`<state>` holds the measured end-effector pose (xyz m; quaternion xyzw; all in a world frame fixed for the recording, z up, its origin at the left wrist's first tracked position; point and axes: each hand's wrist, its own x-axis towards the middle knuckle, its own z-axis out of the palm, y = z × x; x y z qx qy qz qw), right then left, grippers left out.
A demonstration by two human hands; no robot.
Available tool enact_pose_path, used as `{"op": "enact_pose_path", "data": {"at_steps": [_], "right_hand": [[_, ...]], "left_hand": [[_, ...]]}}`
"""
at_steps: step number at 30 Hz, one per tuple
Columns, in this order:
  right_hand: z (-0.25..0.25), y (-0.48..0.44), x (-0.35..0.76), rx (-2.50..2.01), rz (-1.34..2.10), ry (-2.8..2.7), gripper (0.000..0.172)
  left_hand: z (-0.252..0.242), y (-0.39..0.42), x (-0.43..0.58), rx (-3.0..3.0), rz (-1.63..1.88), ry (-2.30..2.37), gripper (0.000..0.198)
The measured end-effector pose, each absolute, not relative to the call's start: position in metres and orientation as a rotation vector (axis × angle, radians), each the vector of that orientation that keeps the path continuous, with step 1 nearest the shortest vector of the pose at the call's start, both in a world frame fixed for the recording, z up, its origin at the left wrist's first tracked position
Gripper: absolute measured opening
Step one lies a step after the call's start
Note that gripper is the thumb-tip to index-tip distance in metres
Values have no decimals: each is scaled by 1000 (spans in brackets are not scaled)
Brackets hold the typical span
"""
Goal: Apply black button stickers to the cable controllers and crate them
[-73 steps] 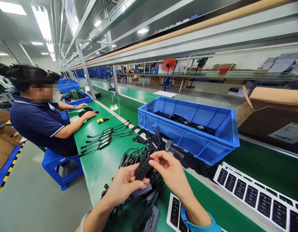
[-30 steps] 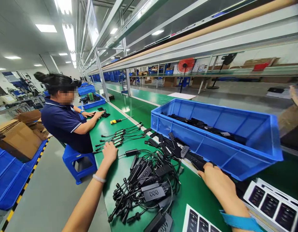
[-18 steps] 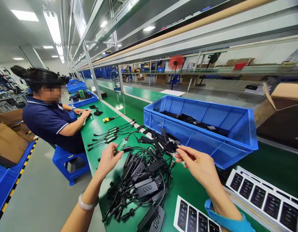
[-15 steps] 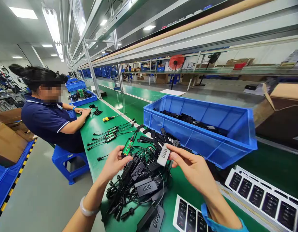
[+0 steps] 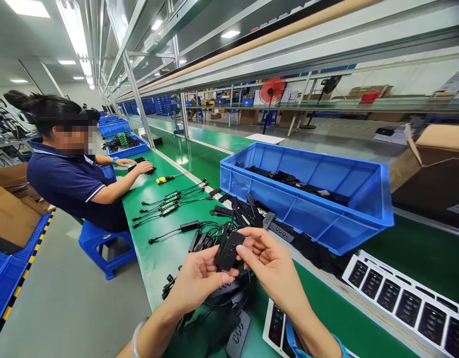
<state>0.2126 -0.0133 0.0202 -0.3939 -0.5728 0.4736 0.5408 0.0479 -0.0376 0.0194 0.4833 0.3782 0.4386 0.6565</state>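
Over the pile, my left hand [image 5: 204, 279] and my right hand [image 5: 268, 261] meet at a black plastic cover [image 5: 230, 250] with small slots. My right thumb and fingers pinch the cover's upper right side. The left fingers close around its lower left side, where a circuit board is mostly hidden behind it. Below them lies a heap of black cased controllers [image 5: 238, 334] with cables, partly covered by my hands. Left of my hands, a black cased controller [image 5: 190, 226] lies with its cable stretched out. Several wired green circuit boards [image 5: 170, 204] lie in a row beyond it.
A blue bin [image 5: 304, 209] of black parts stands behind the heap. Label sheets [image 5: 404, 303] lie at the right, another [image 5: 276, 323] near my right wrist. A yellow screwdriver [image 5: 165, 179] rests farther up the green bench. At left, a co-worker [image 5: 71, 184] handles black pieces.
My right hand has moved left and down and turned the cover dark side up against the left hand's board. My left hand has moved right and down. The co-worker's hands have spread apart.
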Motion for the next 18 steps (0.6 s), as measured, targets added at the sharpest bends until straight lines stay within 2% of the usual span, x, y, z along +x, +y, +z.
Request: {"op": "enact_pose_path", "data": {"at_steps": [7,13,18], "right_hand": [[17,-10,213,-866,1257,-1324,32],[17,-10,213,-880,1247,-1340,33],[15,-9,211,-878,1299,-1287,42]], "left_hand": [[23,-38,48,1145,1023,862,37],[23,-37,48,1163,1021,900,41],[20,-40,46,1278,1011,960,31]]}}
